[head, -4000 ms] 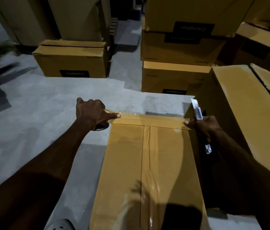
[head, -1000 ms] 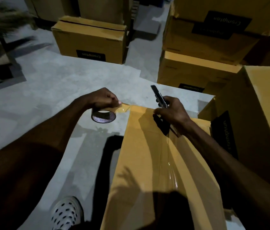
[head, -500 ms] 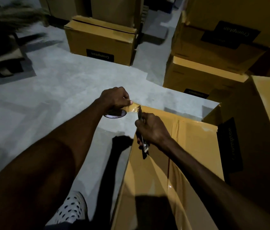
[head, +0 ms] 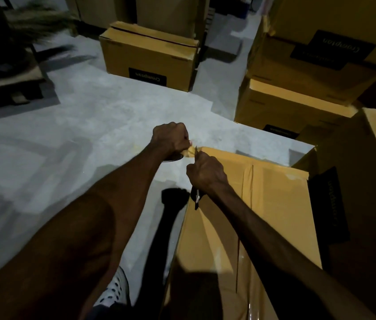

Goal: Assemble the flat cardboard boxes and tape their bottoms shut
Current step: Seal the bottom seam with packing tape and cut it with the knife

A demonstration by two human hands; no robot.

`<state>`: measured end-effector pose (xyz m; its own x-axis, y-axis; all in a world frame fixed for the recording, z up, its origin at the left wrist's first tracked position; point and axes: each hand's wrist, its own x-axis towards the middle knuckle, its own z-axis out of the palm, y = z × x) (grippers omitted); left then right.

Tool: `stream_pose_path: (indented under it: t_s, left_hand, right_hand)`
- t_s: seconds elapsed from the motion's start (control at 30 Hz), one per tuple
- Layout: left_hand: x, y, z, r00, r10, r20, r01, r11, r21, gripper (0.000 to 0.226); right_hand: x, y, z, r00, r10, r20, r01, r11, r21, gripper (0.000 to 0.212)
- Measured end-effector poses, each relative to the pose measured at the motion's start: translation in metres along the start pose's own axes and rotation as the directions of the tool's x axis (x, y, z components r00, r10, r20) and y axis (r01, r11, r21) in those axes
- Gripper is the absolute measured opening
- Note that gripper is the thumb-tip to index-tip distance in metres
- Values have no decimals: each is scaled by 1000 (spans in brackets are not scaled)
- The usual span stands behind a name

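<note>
While the left hand point(head: 169, 138) holds the roll of brown packing tape point(head: 173, 158) and pulls its strip tight at the centre of the frame, the right hand point(head: 205, 173) grips a slim utility knife point(head: 196, 197) against it. On the brown cardboard box point(head: 263, 204) at lower right, the centre seam and far edge look taped; cutting this strip seems to remain.

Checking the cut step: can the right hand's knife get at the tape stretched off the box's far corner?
Probably yes. The right hand sits right beside the tape the left hand pulls taut; nothing between.
</note>
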<state>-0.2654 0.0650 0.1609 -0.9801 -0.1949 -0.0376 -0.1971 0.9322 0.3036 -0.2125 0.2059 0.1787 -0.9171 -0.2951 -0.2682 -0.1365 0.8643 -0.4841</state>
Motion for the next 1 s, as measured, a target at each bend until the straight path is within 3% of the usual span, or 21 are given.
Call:
stream_pose_path:
  t_s: [0.1, 0.3, 0.4, 0.6, 0.8, 1.0]
  left_hand:
    - [-4, 5, 11, 997, -54, -60, 57, 997, 56, 36]
    - [-7, 17, -12, 980, -102, -170, 99, 995, -26, 34]
    - [-15, 9, -17, 987, -102, -125, 97, 994, -42, 33]
    - [-22, 4, -14, 995, -74, -59, 72, 997, -35, 34]
    - [-17, -1, -17, 998, -31, -50, 29, 999, -46, 33]
    - [-21, -32, -20, 995, -26, 101, 38, 992, -120, 30]
  right_hand:
    - [-7, -2, 0, 1000, -18, 25, 19, 999, -48, 39]
    - [-11, -7, 3, 997, 11, 76, -6, 998, -58, 56]
    - [-18, -9, 5, 998, -7, 63, 13, 995, -97, 61]
    - [-41, 8, 17, 991, -95, -93, 88, 993, -80, 63]
    - [-34, 0, 14, 991, -17, -134, 26, 997, 72, 39]
    - [-17, -14, 29, 991, -12, -130, 21, 998, 65, 41]
